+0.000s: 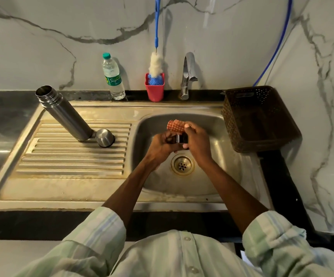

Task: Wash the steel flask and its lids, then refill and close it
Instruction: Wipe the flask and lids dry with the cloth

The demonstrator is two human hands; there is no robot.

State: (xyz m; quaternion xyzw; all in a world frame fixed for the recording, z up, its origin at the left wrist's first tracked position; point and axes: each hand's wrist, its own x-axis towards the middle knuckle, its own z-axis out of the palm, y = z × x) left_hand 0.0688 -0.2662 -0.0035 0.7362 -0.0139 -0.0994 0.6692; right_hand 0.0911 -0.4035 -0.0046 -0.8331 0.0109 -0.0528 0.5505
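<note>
On the draining board the open steel flask (pixel 65 113) stands with its steel cap (pixel 105 137) just beside it. Over the sink (pixel 218 176), the left hand (pixel 162 145) curls its fingers round a small dark inner lid (pixel 181 138); the right hand (pixel 197 141) grips an orange scrubbing cloth (pixel 175 125) against it.

Scrubbing a flask lid over the sink basin

Left hand (pixel 163 145) holds the small dark lid (pixel 181 139); right hand (pixel 197 142) presses an orange scrubber (pixel 175 125) against it; the open flask (pixel 65 113) stands on the drainboard (pixel 72 156).
</note>
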